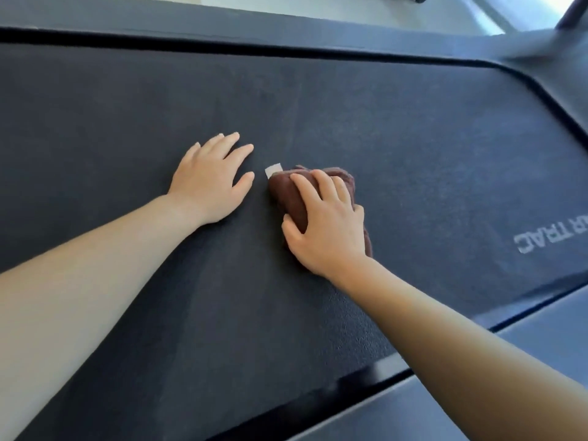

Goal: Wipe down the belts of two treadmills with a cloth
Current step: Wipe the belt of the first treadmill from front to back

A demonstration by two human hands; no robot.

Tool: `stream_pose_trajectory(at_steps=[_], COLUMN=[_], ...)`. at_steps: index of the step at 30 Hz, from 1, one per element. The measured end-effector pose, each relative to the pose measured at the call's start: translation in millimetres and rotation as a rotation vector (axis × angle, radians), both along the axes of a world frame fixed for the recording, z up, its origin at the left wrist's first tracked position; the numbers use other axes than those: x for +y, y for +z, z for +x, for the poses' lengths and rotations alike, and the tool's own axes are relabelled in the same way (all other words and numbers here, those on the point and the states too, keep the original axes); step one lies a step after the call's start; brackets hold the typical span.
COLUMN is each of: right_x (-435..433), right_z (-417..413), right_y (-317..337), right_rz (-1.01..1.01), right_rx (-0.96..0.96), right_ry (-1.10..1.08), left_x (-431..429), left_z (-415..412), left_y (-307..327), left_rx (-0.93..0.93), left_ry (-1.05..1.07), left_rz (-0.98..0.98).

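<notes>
While my right hand (327, 227) presses down on the bunched brown cloth (294, 197), its fingers (305, 186) are curled over the top and the thumb hooks the near edge, so it is clamped on the fabric. I see the cloth lying mid-belt on the dark treadmill belt (413, 148), with a small white tag (273, 170) sticking out at its far left corner. My left hand (210, 183) lies flat on the belt just left of the cloth, fingers spread, holding nothing. White lettering (553, 233) sits on the belt to the right.
</notes>
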State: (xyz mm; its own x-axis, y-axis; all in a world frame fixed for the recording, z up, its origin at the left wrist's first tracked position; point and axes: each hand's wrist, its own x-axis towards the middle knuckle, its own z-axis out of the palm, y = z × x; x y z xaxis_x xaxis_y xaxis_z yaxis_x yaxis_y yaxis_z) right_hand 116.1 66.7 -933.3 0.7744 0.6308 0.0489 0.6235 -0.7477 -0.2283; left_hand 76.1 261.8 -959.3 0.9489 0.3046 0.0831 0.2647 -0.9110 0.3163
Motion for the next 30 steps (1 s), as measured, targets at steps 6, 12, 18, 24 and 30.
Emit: stream_pose_trajectory(at_steps=[6, 12, 18, 24, 30], right_x=[19, 69, 133, 187, 191], right_z=[11, 80, 154, 198, 196], right_y=[-1, -2, -5, -6, -2], right_rz=[0.039, 0.072, 0.086, 0.096, 0.034], right_rx=[0.012, 0.013, 0.004, 0.011, -0.007], right_ry=[0.043, 0.36, 0.457, 0.446, 0.405], left_x=[22, 51, 60, 58, 59], left_z=[-24, -7, 7, 6, 5], left_y=[4, 2, -1, -2, -1], left_rx=[0.039, 0.057, 0.062, 0.057, 0.05], left_ry=[-0.013, 0.118, 0.204, 0.21, 0.201], left_rz=[0.034, 0.012, 0.047, 0.057, 0.052])
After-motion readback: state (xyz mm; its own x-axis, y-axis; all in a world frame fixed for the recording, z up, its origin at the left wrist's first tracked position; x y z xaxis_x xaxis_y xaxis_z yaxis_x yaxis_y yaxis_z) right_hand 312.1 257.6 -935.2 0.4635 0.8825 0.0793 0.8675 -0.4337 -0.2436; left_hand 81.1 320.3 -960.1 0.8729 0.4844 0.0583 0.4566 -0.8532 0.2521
